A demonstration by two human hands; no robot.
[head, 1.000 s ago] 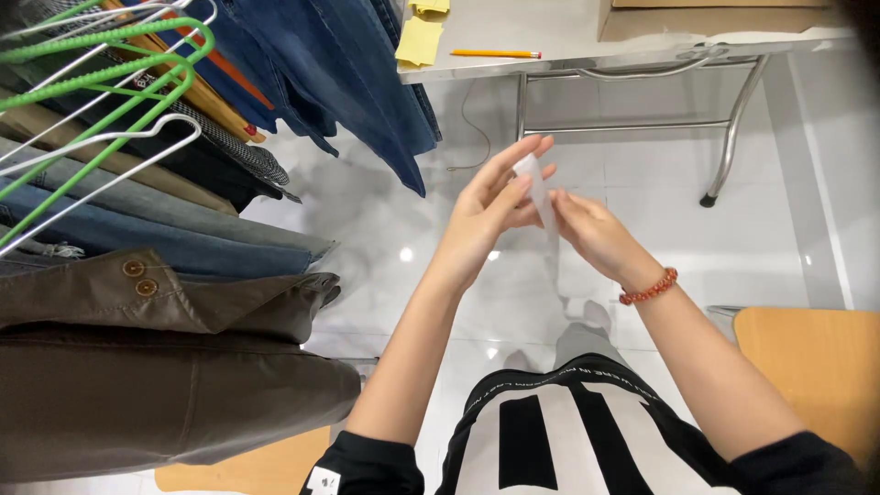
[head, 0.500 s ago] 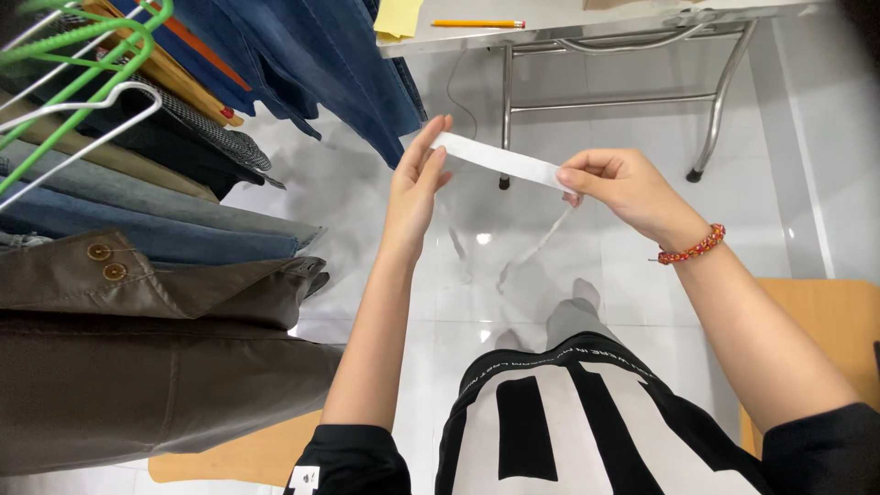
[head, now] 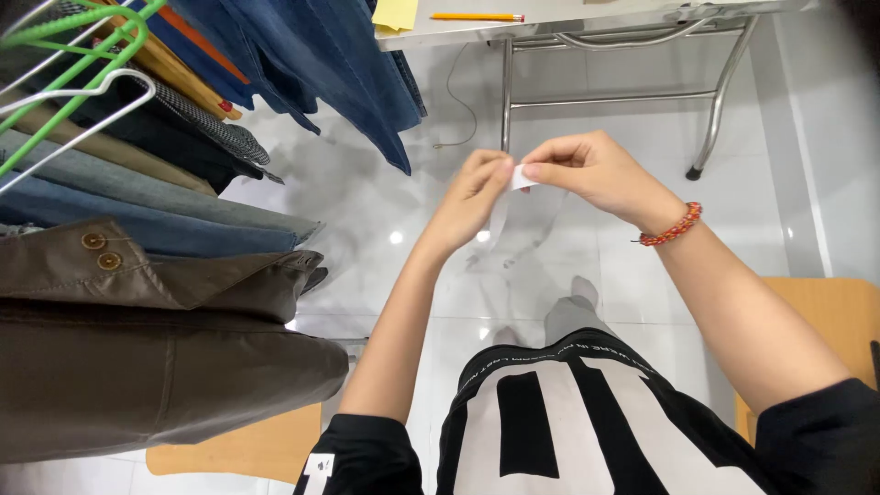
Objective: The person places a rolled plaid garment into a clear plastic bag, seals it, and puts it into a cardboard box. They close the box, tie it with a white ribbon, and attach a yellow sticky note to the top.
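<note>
A narrow white paper strip (head: 503, 209) hangs folded between my two hands, its loop drooping below them. My left hand (head: 472, 197) pinches one end with thumb and fingertips. My right hand (head: 591, 168), with a red bead bracelet (head: 672, 225) on the wrist, pinches the other end. The fingertips of both hands almost touch in front of my chest, above the white tiled floor.
A rack of hung clothes fills the left: brown jackets (head: 156, 330), jeans (head: 312, 64), green and white hangers (head: 64, 64). A metal-legged table (head: 605, 18) at the top carries a yellow note pad (head: 396, 13) and an orange pencil (head: 477, 16). A wooden seat (head: 825, 312) is at right.
The strip was stretched out flat between my hands half a second ago. My hands have since come together, so the strip folds and hangs in a loop.
</note>
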